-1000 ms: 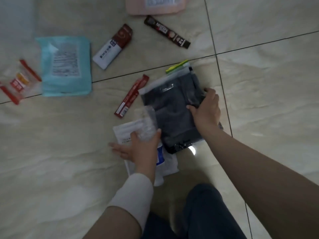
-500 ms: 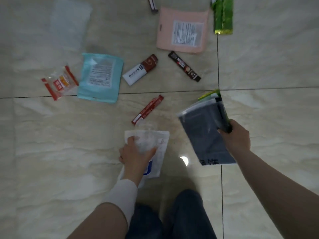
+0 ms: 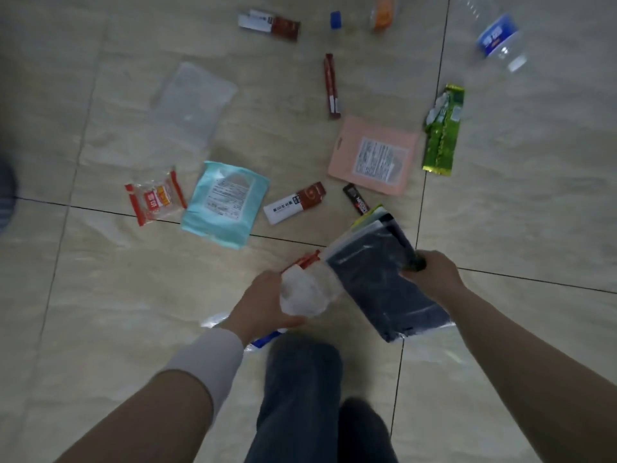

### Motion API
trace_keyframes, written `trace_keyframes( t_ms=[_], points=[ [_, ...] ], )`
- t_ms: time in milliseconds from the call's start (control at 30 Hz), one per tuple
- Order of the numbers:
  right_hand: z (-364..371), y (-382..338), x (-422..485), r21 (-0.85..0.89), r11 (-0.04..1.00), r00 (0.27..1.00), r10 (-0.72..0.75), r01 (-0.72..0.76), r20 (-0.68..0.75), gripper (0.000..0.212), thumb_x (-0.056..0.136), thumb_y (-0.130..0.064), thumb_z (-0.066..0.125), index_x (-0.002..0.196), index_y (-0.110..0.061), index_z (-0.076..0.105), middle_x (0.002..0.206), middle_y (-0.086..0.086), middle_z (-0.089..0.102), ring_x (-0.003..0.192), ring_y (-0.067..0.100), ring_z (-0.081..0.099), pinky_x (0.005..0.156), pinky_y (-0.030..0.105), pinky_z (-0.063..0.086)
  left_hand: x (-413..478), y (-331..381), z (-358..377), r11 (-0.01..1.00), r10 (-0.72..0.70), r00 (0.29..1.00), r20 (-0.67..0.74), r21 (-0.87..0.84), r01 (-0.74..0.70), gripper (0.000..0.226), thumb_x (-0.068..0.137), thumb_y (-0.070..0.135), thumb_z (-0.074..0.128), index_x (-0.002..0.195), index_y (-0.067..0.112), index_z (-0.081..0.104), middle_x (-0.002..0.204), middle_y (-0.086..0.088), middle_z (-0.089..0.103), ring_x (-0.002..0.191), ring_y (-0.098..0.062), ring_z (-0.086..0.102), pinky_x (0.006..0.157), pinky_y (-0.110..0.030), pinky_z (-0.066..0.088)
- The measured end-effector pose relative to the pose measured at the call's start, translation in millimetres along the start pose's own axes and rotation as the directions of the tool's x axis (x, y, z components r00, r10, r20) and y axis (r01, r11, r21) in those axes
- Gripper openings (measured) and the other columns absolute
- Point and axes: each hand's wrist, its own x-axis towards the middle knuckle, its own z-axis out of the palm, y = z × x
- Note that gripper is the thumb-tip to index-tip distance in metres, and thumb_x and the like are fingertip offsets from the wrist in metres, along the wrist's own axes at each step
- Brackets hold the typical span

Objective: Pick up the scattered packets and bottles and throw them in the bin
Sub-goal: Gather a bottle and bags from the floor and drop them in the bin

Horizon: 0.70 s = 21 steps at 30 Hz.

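My right hand [image 3: 434, 277] grips a dark packet in clear plastic [image 3: 377, 282], held above the floor with a yellow-green packet [image 3: 367, 217] behind it. My left hand [image 3: 263, 304] holds a crumpled clear wrapper [image 3: 302, 292] and a white packet whose blue-printed edge [image 3: 265, 339] shows under the wrist. A red stick sachet [image 3: 305, 260] peeks out just past the left fingers. On the tiles lie a teal pouch [image 3: 225, 203], a pink pouch [image 3: 375, 155], a red-and-clear snack wrapper [image 3: 155, 198], a green packet [image 3: 442, 130] and a clear bottle [image 3: 497, 36].
Further packets lie on the floor: a white-and-brown sachet [image 3: 295, 203], a black stick [image 3: 355, 198], a red stick [image 3: 331, 85], a clear bag [image 3: 193, 101], another sachet [image 3: 268, 25]. A blue cap [image 3: 336, 20] and orange-labelled bottle [image 3: 382, 11] are far. My legs [image 3: 300, 396] stand below. No bin is visible.
Both hands rose from the floor with their packets. The view pulled back and up, so more litter and the bottles came into sight at the top.
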Motion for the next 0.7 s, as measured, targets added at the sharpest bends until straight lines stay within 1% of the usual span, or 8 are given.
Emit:
trace_keyframes(
  t_ms=[67,167,267,333,400,467,567,700],
  points=[
    [3.9,-10.3,34.7,-0.022,0.999,0.998,-0.047,0.046,-0.045,0.018,0.077,-0.025,0.068,0.081,-0.008,0.064,0.095,0.015,0.057,0.098,0.034,0.058,0.062,0.032,0.044,33.2,-8.8,12.8,0.984,0.059,0.997,-0.047,0.169,-0.051,0.096,0.061,0.046,0.08,0.138,0.009,0.036,0.153,-0.015,0.02,0.142,-0.03,0.016,0.111,-0.03,0.02],
    [21.7,-25.3,93.4,-0.185,0.971,0.979,-0.175,0.154,-0.107,0.026,0.08,-0.026,0.066,0.097,-0.006,0.066,0.132,0.014,0.039,0.127,0.032,0.035,0.096,0.041,0.043,88.8,-30.8,40.8,0.955,0.071,0.996,-0.05,0.291,-0.054,0.108,0.063,0.055,0.074,0.147,0.018,0.019,0.157,-0.017,-0.013,0.145,-0.033,-0.015,0.118,-0.04,-0.001],
    [53.6,-32.8,139.8,-0.223,0.949,0.957,-0.257,0.223,-0.138,0.031,0.08,-0.023,0.066,0.104,-0.004,0.062,0.132,0.016,0.037,0.125,0.034,0.031,0.097,0.042,0.041,126.7,-49.7,68.7,0.93,0.16,0.976,-0.151,0.354,-0.098,0.104,0.052,0.065,0.067,0.142,0.029,0.027,0.154,-0.019,0.017,0.143,-0.036,0.009,0.115,-0.051,0.019],
    [76.0,-28.7,151.6,-0.204,0.949,0.939,-0.282,0.242,-0.198,0.031,0.08,-0.018,0.065,0.104,0.001,0.06,0.125,0.019,0.044,0.114,0.036,0.041,0.088,0.038,0.042,134.6,-57.4,87.3,0.953,0.166,0.962,-0.218,0.286,-0.1,0.093,0.044,0.062,0.063,0.128,0.029,0.038,0.135,-0.015,0.045,0.125,-0.033,0.036,0.098,-0.05,0.043],
    [88.1,-25.0,151.3,-0.203,0.934,0.911,-0.339,0.295,-0.237,0.025,0.081,-0.013,0.064,0.097,0.005,0.058,0.108,0.024,0.053,0.098,0.038,0.052,0.072,0.034,0.037,131.8,-58.6,101.0,0.966,0.185,0.947,-0.262,0.226,-0.127,0.085,0.04,0.053,0.069,0.117,0.025,0.044,0.112,-0.011,0.058,0.1,-0.031,0.054,0.079,-0.041,0.053],
    [86.3,-24.9,149.7,-0.178,0.936,0.91,-0.341,0.305,-0.233,0.023,0.083,-0.013,0.063,0.099,0.002,0.055,0.098,0.023,0.058,0.091,0.038,0.055,0.066,0.033,0.032,125.2,-62.2,107.2,0.96,0.217,0.935,-0.279,0.233,-0.153,0.082,0.037,0.051,0.073,0.11,0.023,0.047,0.095,-0.006,0.063,0.082,-0.027,0.062,0.07,-0.033,0.051],
    [63.0,-39.0,142.6,-0.056,0.96,0.949,-0.279,0.274,-0.147,0.036,0.083,-0.016,0.065,0.116,-0.011,0.051,0.105,0.014,0.061,0.1,0.034,0.058,0.072,0.032,0.037,108.2,-71.2,97.3,0.956,0.248,0.919,-0.308,0.232,-0.18,0.077,0.043,0.058,0.065,0.108,0.022,0.049,0.081,0.002,0.064,0.079,-0.013,0.051,0.07,-0.024,0.035],
    [26.6,-86.2,139.5,-0.306,0.816,0.869,-0.483,0.49,0.104,0.018,0.084,-0.021,0.064,0.083,-0.014,0.047,0.076,0.0,0.047,0.094,0.031,0.057,0.067,0.029,0.027,76.3,-77.5,52.6,0.992,0.123,0.922,-0.366,0.05,-0.112,0.075,0.051,0.054,0.062,0.12,0.028,0.049,0.096,0.004,0.069,0.085,-0.014,0.062,0.075,-0.021,0.038]
  ],
)
